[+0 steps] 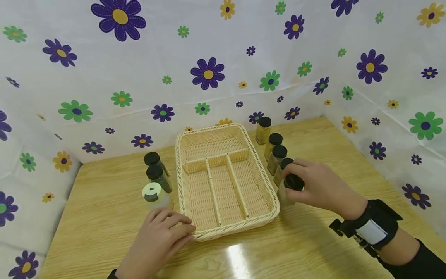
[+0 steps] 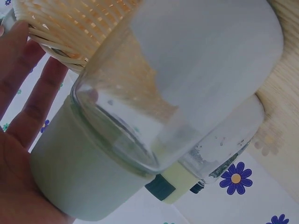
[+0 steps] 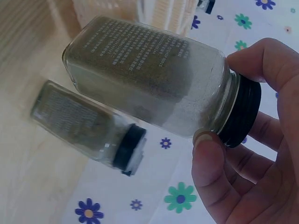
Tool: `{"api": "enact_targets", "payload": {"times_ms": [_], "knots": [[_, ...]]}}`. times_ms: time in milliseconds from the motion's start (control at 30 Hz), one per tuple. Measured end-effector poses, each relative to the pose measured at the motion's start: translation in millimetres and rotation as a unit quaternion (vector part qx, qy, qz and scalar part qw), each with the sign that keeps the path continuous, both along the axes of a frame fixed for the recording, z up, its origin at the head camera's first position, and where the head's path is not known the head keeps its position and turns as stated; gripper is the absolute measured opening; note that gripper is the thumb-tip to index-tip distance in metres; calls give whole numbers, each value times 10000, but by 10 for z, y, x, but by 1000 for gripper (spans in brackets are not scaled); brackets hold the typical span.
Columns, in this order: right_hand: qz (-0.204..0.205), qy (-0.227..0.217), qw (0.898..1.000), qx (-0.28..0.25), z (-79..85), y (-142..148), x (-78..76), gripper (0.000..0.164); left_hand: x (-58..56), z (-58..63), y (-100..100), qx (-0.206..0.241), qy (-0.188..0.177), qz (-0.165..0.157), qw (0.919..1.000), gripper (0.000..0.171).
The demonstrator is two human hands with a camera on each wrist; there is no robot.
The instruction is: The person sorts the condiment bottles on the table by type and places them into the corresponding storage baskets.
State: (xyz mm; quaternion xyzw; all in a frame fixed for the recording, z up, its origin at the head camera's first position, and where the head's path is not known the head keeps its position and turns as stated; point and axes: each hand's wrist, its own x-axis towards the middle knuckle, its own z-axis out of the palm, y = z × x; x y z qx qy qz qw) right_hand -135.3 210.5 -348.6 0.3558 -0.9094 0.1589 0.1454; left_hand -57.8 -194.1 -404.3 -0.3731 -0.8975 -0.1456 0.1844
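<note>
My right hand (image 1: 318,186) grips a spice jar by its black lid (image 1: 294,182), thumb and fingers round the lid. In the right wrist view this glass jar (image 3: 145,74) has printed text and grey-brown powder inside. It is beside the right front corner of the wicker basket (image 1: 240,224). My left hand (image 1: 162,236) has its fingers extended to the basket's left front corner, touching the rim. The left wrist view shows a glass jar of white contents (image 2: 210,51) with a pale green lid (image 2: 88,163) close to that palm; from the head view the hand hides it.
More black-lidded spice jars (image 1: 277,157) line the basket's right side. Left of it stand a pale-lidded jar (image 1: 152,192) and two dark-lidded jars (image 1: 155,172). Dividers (image 1: 212,190) split the basket into compartments. A flowered cloth (image 1: 146,77) hangs behind the wooden table (image 1: 101,217).
</note>
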Motion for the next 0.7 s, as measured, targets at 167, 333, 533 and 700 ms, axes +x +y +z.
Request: {"api": "enact_targets", "payload": {"times_ms": [167, 333, 533, 700], "knots": [[41, 171, 9998, 97, 172, -91, -25, 21, 20, -2, -4, 6, -43, 49, 10000, 9], [57, 121, 9997, 179, 328, -234, -52, 20, 37, -6, -21, 25, -2, 58, 10000, 10], [267, 258, 9990, 246, 445, -434, -101, 20, 42, -9, -37, 42, -10, 140, 9999, 10], [372, 145, 9990, 195, 487, -582, -141, 20, 35, -19, -19, 106, -28, 117, 9999, 11]]}}
